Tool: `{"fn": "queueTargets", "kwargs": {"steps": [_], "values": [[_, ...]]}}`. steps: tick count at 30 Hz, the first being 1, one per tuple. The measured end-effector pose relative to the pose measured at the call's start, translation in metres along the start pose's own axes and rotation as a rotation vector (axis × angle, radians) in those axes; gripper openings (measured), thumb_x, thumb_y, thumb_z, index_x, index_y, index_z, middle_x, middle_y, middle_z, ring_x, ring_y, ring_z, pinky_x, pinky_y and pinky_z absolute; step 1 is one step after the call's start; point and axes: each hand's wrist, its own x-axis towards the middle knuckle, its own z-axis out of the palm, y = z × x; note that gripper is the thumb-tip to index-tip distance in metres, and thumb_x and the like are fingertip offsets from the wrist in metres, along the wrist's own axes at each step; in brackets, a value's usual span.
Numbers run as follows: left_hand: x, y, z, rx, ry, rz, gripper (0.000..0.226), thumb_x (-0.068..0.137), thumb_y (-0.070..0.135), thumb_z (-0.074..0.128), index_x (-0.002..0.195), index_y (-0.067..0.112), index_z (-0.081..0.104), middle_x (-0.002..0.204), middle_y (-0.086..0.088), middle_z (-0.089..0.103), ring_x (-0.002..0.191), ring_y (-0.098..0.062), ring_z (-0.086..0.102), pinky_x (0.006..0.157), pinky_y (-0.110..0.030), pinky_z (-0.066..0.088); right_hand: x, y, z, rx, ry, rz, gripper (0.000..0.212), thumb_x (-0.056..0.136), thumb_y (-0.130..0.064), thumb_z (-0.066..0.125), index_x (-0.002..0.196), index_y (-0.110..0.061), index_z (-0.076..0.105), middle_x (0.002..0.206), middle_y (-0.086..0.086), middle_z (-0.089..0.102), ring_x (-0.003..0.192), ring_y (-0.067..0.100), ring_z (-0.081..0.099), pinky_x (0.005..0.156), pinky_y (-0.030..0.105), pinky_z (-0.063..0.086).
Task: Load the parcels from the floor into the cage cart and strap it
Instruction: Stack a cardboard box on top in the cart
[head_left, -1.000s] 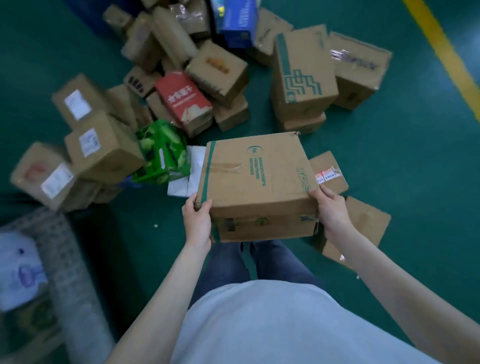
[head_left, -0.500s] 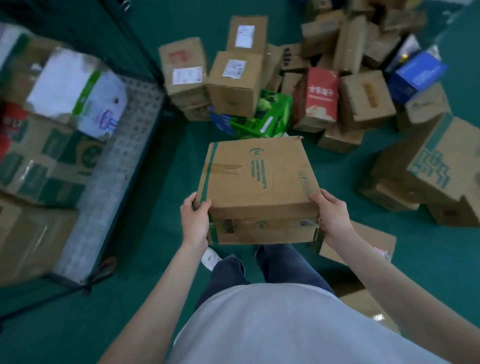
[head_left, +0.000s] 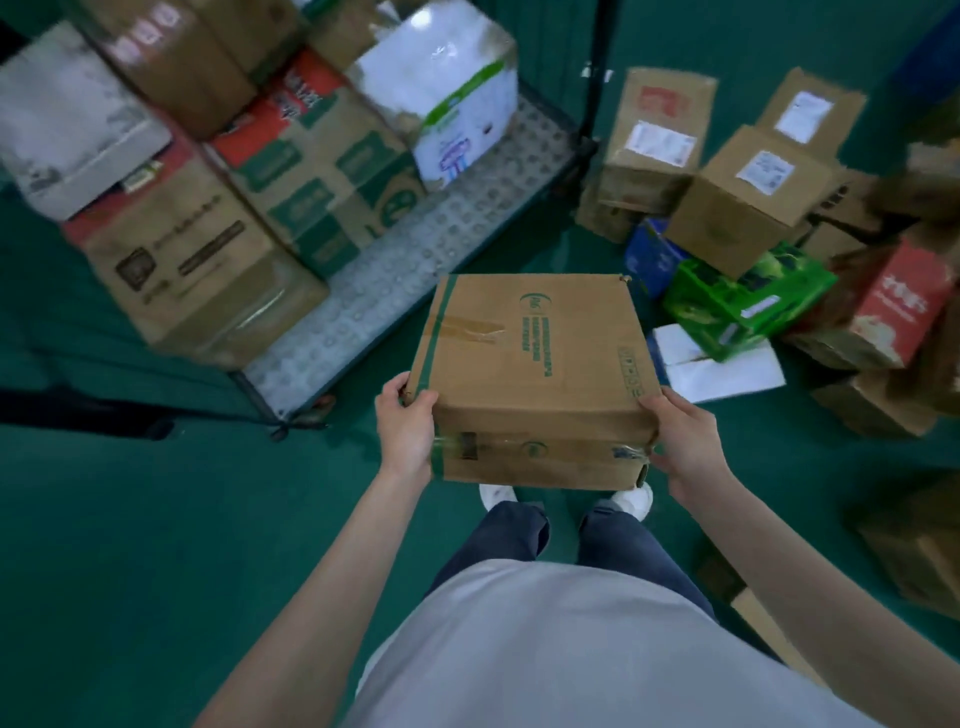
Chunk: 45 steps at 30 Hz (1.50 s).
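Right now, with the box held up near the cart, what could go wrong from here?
1. The carried box is gripped only at its near corners by the left hand and right hand; it might tip forward.
2. The cage cart shows only a strip of bare deck beside stacked cartons; the box may overhang.
3. A white box lies on the floor close to the feet, a possible trip hazard.

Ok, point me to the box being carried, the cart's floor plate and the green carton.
carried box (head_left: 540, 343), head view, middle of its top face.
cart floor plate (head_left: 415, 265), head view, bare studded surface.
green carton (head_left: 748, 296), head view, upper face.
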Motion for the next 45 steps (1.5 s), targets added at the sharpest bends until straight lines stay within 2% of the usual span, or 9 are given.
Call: {"fn": "queueTargets", "kwargs": {"steps": [9, 14, 23, 30, 33, 36, 40, 43, 45], "values": [[0.062, 0.036, -0.076, -0.203, 0.171, -0.048, 0.034, 0.095, 0.013, 0.056, 0.129, 0.016, 0.051, 0.131, -0.007, 0.05, 0.111, -0.02, 0.056, 0.095, -0.039, 0.051, 0.019, -0.06, 0.129, -0.105, -0.175, -0.071, 0.021, 0.096, -0.012, 0.052, 0.093, -0.022, 0.07, 0.081, -0.009, 0.065, 0.064, 0.005, 0.055, 0.06, 0.024, 0.046], [0.105, 0.081, -0.078, -0.3, 0.247, -0.028, 0.032, 0.097, 0.011, 0.055, 0.129, 0.012, 0.05, 0.131, -0.009, 0.052, 0.111, -0.021, 0.057, 0.087, -0.029, 0.049, 0.053, -0.117, 0.187, -0.169, -0.273, -0.126, 0.022, 0.097, -0.014, 0.052, 0.091, -0.022, 0.071, 0.083, -0.007, 0.068, 0.074, 0.011, 0.059, 0.078, 0.034, 0.052], [0.178, 0.164, -0.048, -0.461, 0.412, -0.047, 0.028, 0.094, 0.013, 0.058, 0.12, 0.02, 0.051, 0.134, -0.009, 0.05, 0.115, -0.023, 0.057, 0.102, -0.044, 0.049, 0.125, -0.24, 0.274, -0.287, -0.403, -0.182, 0.021, 0.098, -0.014, 0.052, 0.102, -0.023, 0.071, 0.092, -0.01, 0.07, 0.08, 0.007, 0.06, 0.075, 0.026, 0.048], [0.213, 0.203, -0.042, -0.583, 0.482, -0.096, 0.029, 0.095, 0.007, 0.055, 0.123, 0.015, 0.052, 0.123, -0.006, 0.056, 0.101, -0.019, 0.058, 0.095, -0.041, 0.049, 0.16, -0.286, 0.328, -0.327, -0.447, -0.16, 0.022, 0.1, -0.016, 0.053, 0.117, -0.02, 0.066, 0.113, -0.006, 0.067, 0.099, 0.011, 0.061, 0.098, 0.034, 0.048], [0.232, 0.221, -0.048, -0.607, 0.509, -0.106, 0.031, 0.096, 0.005, 0.053, 0.126, 0.011, 0.049, 0.105, 0.002, 0.058, 0.088, -0.012, 0.055, 0.09, -0.037, 0.049, 0.168, -0.301, 0.356, -0.345, -0.486, -0.151, 0.02, 0.1, -0.014, 0.052, 0.097, -0.028, 0.065, 0.104, -0.009, 0.066, 0.092, 0.008, 0.059, 0.086, 0.03, 0.049], [0.256, 0.232, -0.058, -0.631, 0.524, -0.125, 0.029, 0.096, 0.006, 0.054, 0.123, 0.013, 0.049, 0.121, -0.008, 0.058, 0.095, -0.016, 0.054, 0.103, -0.046, 0.044, 0.179, -0.309, 0.385, -0.357, -0.5, -0.15, 0.022, 0.099, -0.014, 0.053, 0.112, -0.022, 0.069, 0.11, -0.005, 0.07, 0.101, 0.016, 0.062, 0.091, 0.035, 0.051], [0.302, 0.247, -0.079, -0.643, 0.536, -0.134, 0.033, 0.095, 0.006, 0.052, 0.127, 0.012, 0.049, 0.12, -0.011, 0.058, 0.087, -0.015, 0.051, 0.084, -0.034, 0.046, 0.197, -0.319, 0.435, -0.342, -0.502, -0.162, 0.025, 0.097, -0.015, 0.055, 0.118, -0.023, 0.068, 0.115, -0.004, 0.07, 0.099, 0.014, 0.061, 0.077, 0.028, 0.051], [0.341, 0.259, -0.095, -0.664, 0.52, -0.129, 0.031, 0.093, 0.005, 0.053, 0.122, 0.015, 0.05, 0.127, -0.012, 0.057, 0.095, -0.017, 0.054, 0.09, -0.037, 0.045, 0.212, -0.329, 0.475, -0.374, -0.489, -0.183, 0.035, 0.095, -0.017, 0.056, 0.129, -0.014, 0.065, 0.123, 0.002, 0.067, 0.08, 0.013, 0.056, 0.05, 0.015, 0.043], [0.37, 0.269, -0.11, -0.654, 0.51, -0.129, 0.028, 0.093, 0.005, 0.053, 0.119, 0.016, 0.05, 0.128, -0.013, 0.057, 0.094, -0.017, 0.054, 0.087, -0.037, 0.044, 0.22, -0.336, 0.505, -0.386, -0.48, -0.187, 0.034, 0.094, -0.017, 0.056, 0.126, -0.012, 0.066, 0.121, 0.005, 0.068, 0.083, 0.015, 0.059, 0.058, 0.02, 0.048]]}}
